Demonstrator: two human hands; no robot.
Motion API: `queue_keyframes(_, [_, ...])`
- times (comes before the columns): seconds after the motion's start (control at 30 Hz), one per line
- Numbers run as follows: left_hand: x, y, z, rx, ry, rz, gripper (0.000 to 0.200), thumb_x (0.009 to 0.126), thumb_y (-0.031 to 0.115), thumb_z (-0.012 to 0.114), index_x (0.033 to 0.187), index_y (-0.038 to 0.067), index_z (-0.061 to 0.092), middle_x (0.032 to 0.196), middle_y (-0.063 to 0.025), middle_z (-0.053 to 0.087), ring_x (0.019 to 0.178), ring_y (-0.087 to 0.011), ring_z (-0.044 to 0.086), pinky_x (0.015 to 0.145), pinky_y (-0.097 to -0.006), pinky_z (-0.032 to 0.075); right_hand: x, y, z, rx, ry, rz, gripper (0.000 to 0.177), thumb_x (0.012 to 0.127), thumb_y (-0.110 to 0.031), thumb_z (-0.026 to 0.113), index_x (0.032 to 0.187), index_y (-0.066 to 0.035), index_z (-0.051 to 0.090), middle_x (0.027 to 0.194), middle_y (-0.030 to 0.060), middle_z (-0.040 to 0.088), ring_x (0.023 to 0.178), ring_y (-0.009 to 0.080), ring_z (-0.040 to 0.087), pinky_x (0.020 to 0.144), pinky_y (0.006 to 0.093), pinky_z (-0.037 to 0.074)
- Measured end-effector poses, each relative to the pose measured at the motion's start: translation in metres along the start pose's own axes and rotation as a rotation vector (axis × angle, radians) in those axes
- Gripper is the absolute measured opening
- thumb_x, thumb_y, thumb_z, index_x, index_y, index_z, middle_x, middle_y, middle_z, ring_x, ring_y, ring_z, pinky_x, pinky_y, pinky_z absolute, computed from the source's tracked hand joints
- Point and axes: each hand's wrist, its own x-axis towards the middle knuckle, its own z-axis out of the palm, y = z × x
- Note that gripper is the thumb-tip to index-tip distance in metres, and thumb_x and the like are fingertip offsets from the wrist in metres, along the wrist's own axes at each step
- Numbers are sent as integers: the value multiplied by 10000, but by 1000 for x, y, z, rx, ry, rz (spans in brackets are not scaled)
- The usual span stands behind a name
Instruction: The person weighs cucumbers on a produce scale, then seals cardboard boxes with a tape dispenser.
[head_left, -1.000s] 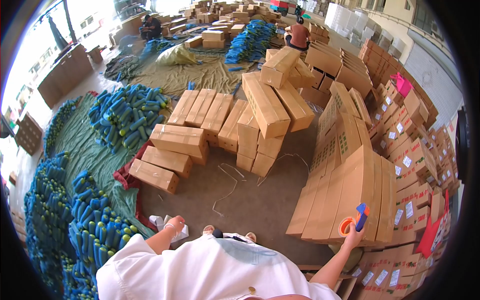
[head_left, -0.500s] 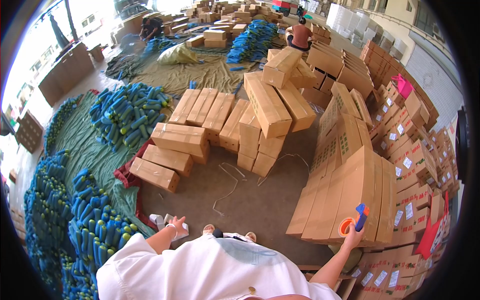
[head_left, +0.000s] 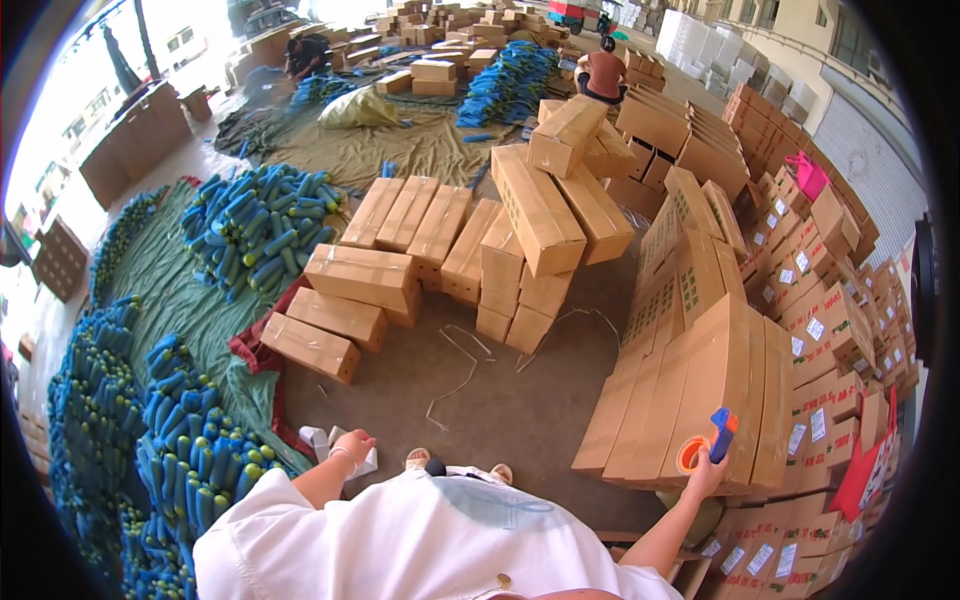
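In my right hand [head_left: 708, 475] is a blue tape dispenser [head_left: 724, 430] with an orange tape roll ring. It overlaps the end face of a large cardboard carton [head_left: 700, 400] in a leaning row on my right. My left hand [head_left: 352, 448], with a white band at the wrist, hangs at my left side with its fingers loosely bent and nothing in it. Small white objects [head_left: 316, 440] stand on the floor beside and beneath this hand. Ahead of it lies a taped carton [head_left: 308, 346].
Blue-netted green vegetables [head_left: 262, 215] lie heaped on a green tarp [head_left: 150, 260] at left. Stacked taped cartons [head_left: 540, 215] rise ahead, and labelled cartons [head_left: 820, 420] fill the right. Loose strapping [head_left: 455, 380] lies on the floor. Two people [head_left: 604, 75] crouch or sit farther back.
My left hand has drawn its spread fingers in and turned slightly. My right hand keeps the tape dispenser in the same place. The view has shifted very slightly.
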Motion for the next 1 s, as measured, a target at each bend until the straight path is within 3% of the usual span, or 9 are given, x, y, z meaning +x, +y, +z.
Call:
queue_keyframes(0.07, [-4,3,-2,33,5,52,366,866,392,550,1027,80,653,1034,-164,650,991,-314,605,876,-375,459,1,1,0,-33,-12,9,623,749,-330,670,1241,1,478,1122,162,603,1023,313,582,883,390,424])
queue_keyframes(0.3, [-16,12,-10,13,34,23,387,848,410,563,1033,80,647,1026,-160,653,1009,-312,600,877,-375,454,4,7,3,-55,15,-8,628,742,-344,672,1239,-11,484,1122,164,600,1030,328,575,883,400,423])
queue_keyframes(0.4, [-15,5,-5,4,58,17,349,817,368,613,990,68,656,1003,-151,658,968,-298,615,863,-362,466,4,5,3,-81,18,3,625,738,-345,672,1234,-13,488,1120,164,600,1026,331,575,882,405,423])
queue_keyframes(0.6, [4,-23,17,-60,8,14,255,761,138,649,1011,92,631,1009,-140,649,984,-314,601,879,-357,462,-1,0,2,-23,14,-14,613,740,-335,671,1227,-9,491,1113,160,601,1007,325,582,870,400,428])
queue_keyframes(0.67, [4,-27,23,83,99,96,285,743,67,633,1026,100,622,995,-136,651,979,-315,602,877,-352,462,0,2,4,-21,39,-18,608,743,-328,671,1226,-5,490,1101,161,606,1000,323,585,866,397,429])
queue_keyframes(0.8, [9,-29,25,126,79,127,288,759,98,625,1046,112,615,1010,-153,645,976,-323,601,872,-359,460,1,7,6,-18,47,-23,600,747,-324,670,1221,-2,492,1089,161,611,993,321,587,866,395,428])
queue_keyframes(0.87, [7,-20,22,4,36,34,251,784,138,605,1033,118,622,1005,-168,645,958,-330,606,856,-370,464,1,6,5,29,23,-17,591,751,-323,668,1214,0,495,1089,163,611,996,319,587,866,391,427])
queue_keyframes(1.0, [8,-14,23,-39,48,38,207,807,199,586,991,122,639,976,-168,652,940,-327,612,833,-376,473,-1,2,3,56,6,-5,578,751,-311,670,1208,0,499,1098,161,609,1003,315,586,869,385,425])
